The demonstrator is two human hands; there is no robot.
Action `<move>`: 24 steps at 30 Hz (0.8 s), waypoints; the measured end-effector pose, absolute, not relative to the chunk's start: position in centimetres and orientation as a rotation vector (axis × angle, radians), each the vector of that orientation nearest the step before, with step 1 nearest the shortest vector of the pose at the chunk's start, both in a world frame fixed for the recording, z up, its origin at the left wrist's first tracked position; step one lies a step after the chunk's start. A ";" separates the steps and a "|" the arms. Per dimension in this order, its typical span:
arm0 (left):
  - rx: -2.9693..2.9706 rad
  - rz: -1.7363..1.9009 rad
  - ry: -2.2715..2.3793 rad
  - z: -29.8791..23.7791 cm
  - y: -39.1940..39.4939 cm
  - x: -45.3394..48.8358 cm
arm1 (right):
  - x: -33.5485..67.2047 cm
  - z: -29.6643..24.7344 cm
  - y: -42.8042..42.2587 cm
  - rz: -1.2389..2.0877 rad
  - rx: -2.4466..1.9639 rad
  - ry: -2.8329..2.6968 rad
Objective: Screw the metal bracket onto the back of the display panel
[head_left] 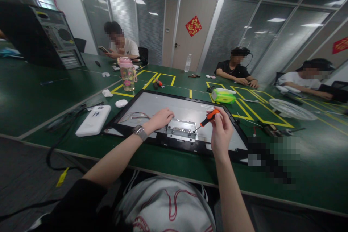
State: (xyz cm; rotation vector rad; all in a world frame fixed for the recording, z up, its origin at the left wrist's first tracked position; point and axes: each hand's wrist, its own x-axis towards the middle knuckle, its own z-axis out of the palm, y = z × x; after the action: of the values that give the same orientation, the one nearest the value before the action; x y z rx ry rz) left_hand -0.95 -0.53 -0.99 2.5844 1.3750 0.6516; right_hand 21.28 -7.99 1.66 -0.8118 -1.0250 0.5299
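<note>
A flat display panel (pixel 152 105) with a black frame lies face down on the green table, a small metal circuit box (pixel 181 129) mounted near its front edge. My right hand (pixel 221 130) is closed round a screwdriver (pixel 208 117) with an orange and black handle, its tip pointing down-left at the metal box. My left hand (pixel 160 119), with a watch on the wrist, rests on the panel just left of the box, fingers curled and pressing on it. Thin coloured wires (pixel 133 116) run across the panel to the left of that hand.
A white power bank (pixel 94 120) with a black cable lies left of the panel. Behind stand a pink-lidded bottle (pixel 127 74), a green tissue pack (pixel 223 96), a white fan (pixel 289 109) and a computer tower (pixel 51 40). Three other people sit at the far side.
</note>
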 end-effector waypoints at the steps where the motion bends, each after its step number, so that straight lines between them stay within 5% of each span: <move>1: 2.585 0.653 1.373 -1.0 -0.6 -0.9 | 21.3 1.7 -8.0 0.536 -0.805 -1.021; 24: 2.589 0.639 1.365 -1.0 -0.4 -0.9 | 20.9 1.9 -8.8 0.528 -0.749 -1.151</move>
State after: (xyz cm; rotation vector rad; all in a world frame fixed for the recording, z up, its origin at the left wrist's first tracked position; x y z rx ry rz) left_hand -0.94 -0.44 -1.02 2.5891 1.3655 0.6393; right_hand 20.88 -8.79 1.94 -0.7488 -1.1506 0.5280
